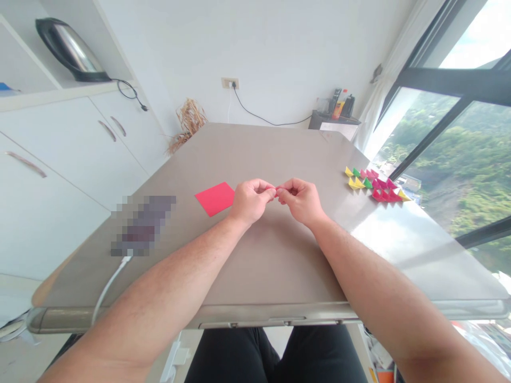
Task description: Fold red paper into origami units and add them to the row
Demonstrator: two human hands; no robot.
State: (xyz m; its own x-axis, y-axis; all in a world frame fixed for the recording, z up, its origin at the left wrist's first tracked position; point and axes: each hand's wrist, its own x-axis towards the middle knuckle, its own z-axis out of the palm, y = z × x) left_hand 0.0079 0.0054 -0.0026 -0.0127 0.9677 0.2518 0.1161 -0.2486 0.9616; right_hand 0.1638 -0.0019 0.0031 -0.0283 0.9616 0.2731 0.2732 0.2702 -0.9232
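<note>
Small folded red paper piece (276, 190), mostly hidden, is pinched btwn thumb & fingertips of both L hand (250, 201) and R hand (300, 200), above smooth grey-brown table (275, 260). Flat bright-red paper sheet (214, 199) lies just beside L hand; small yellow, green & magenta folded-paper boats (377, 184) stand in rows nr table's R edge.

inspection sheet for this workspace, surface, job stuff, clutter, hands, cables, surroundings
Surface: grey-brown table, glare at right.
Job's things: small red piece, held; red sheet, lying flat; folded paper pieces, grouped at right.
Clutter: pixelated object at left, unidentifiable.
Hands: left hand and right hand pinch the small red piece.
Cables: white cable from that object over the table's front edge; black cord in wall socket.
Surroundings: kettle on shelf at left; window at right.
</note>
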